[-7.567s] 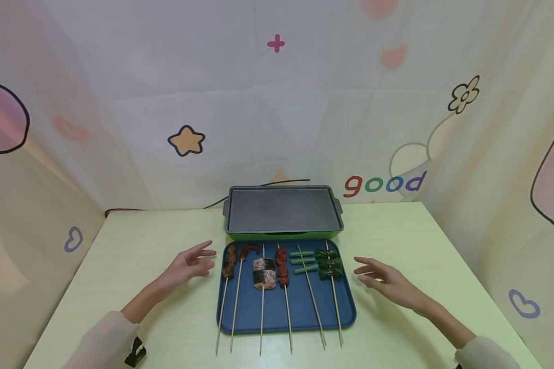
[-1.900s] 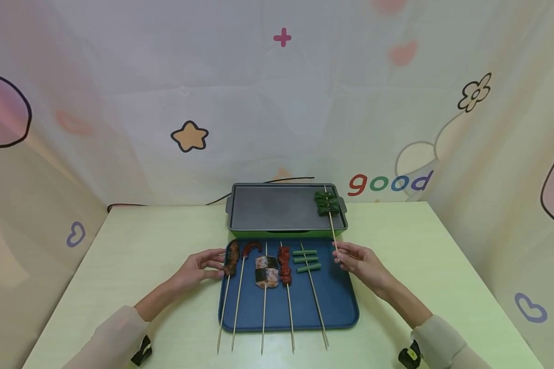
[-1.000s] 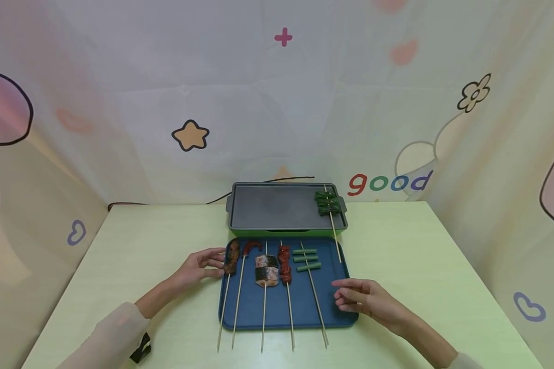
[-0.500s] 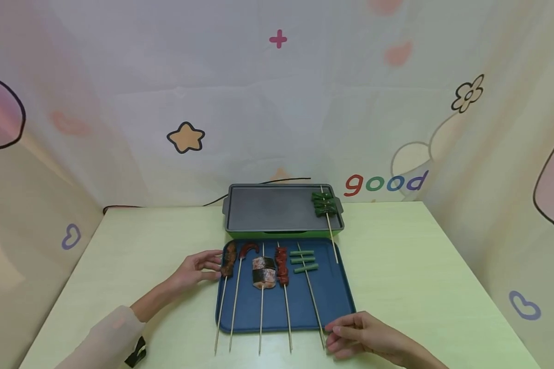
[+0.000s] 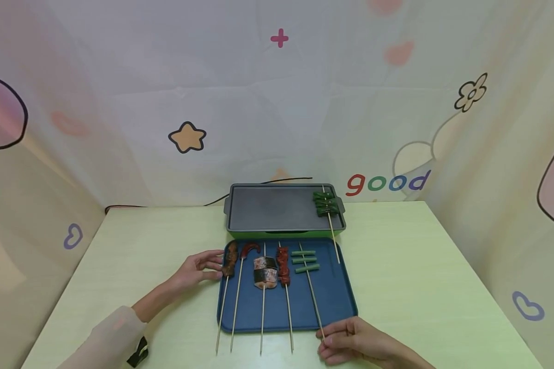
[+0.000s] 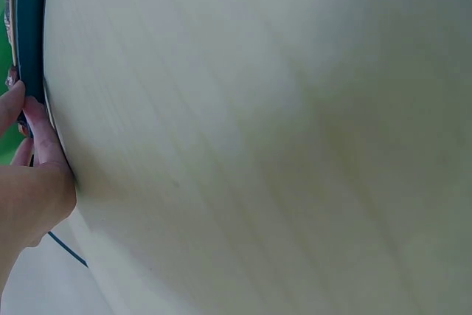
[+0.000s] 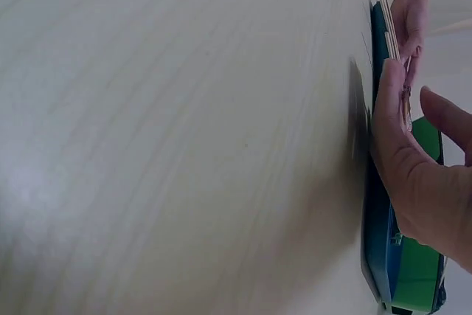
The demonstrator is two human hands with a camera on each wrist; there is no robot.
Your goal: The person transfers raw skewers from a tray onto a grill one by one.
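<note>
In the head view my right hand (image 5: 353,342) pinches the lower end of a skewer threaded with short green stalks (image 5: 306,260). That skewer lies on the right part of a blue tray (image 5: 339,307), and my thumb covers its tip. My left hand (image 5: 197,269) rests with relaxed fingers touching the tray's left rim, beside a brown meat skewer (image 5: 230,259). To the right of it lie a curled red skewer (image 5: 249,250), a thick dark-banded skewer (image 5: 265,271) and a red meat skewer (image 5: 283,266). The wrist views show only part of each hand at the tray.
Behind the tray stands a green-sided grill (image 5: 272,207) with a dark flat plate. A dark green leafy skewer (image 5: 325,205) lies on its right side, stick reaching over the tray. A black cable (image 5: 126,206) runs along the table's back edge.
My right hand has laid the leafy skewer on the grill, let go, moved down and taken the green-stalk skewer's end. My left hand has come to the tray's rim and stayed there.
</note>
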